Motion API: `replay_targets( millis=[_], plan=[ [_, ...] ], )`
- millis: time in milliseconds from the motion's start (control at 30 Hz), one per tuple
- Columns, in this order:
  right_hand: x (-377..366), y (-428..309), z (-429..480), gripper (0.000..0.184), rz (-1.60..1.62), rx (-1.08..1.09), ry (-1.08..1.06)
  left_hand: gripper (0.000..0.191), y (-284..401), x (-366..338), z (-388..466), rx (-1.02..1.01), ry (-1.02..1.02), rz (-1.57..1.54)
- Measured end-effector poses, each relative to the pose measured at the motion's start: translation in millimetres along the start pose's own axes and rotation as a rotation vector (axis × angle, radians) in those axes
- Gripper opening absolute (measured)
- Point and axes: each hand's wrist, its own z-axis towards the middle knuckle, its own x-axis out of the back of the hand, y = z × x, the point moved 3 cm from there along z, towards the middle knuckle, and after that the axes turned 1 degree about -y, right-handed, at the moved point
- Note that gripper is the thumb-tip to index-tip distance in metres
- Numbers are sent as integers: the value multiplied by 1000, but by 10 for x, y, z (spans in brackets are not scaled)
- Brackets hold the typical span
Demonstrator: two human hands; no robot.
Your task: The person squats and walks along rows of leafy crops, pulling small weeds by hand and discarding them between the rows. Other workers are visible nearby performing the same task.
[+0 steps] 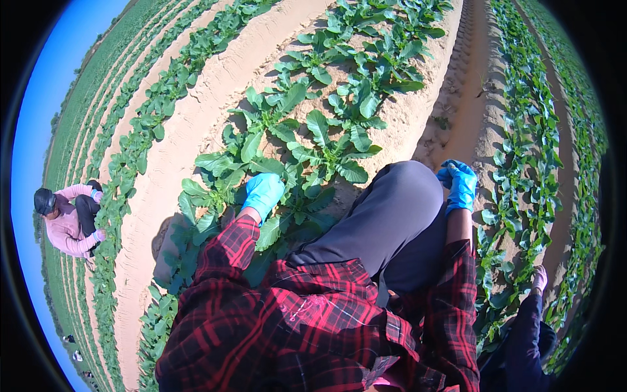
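Note:
My left hand (264,193), in a blue disposable glove, reaches in among the lobed leaves of a low leafy crop plant (230,188). Its back faces me and the fingertips are hidden, so whether it grips a leaf or stem does not show. Just beyond it grows another leafy plant (329,156) with a pale green, frilly centre. My right hand (460,186), gloved the same way, is beside my bent knee (416,186) over the furrow. Its fingers are curled in, and a small brownish spot shows at the fingertips; I cannot tell if that is something held or dirt.
Two lines of plants run ahead along a raised sandy bed (399,110). A deep furrow (468,117) lies to the right, with a sandy path (161,147) to the left. A person in pink (71,220) crouches left; another person's dark sleeve (524,338) is at lower right.

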Motion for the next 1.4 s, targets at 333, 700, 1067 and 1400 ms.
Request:
replay_targets(
  millis=[333,700,1067,1400],
  plan=[
    [-32,-36,-53,14,-17,-4,-7,21,-436,530,-249,445,306,-1394],
    [-26,3,-27,15,8,-41,-41,21,-253,379,719,260,-164,-599],
    [-80,-102,-84,14,-67,-70,-42,11,279,799,1312,107,-104,-1368],
    [-57,-49,-48,15,-45,-66,-75,19,602,331,1622,48,-89,69]
  ],
)
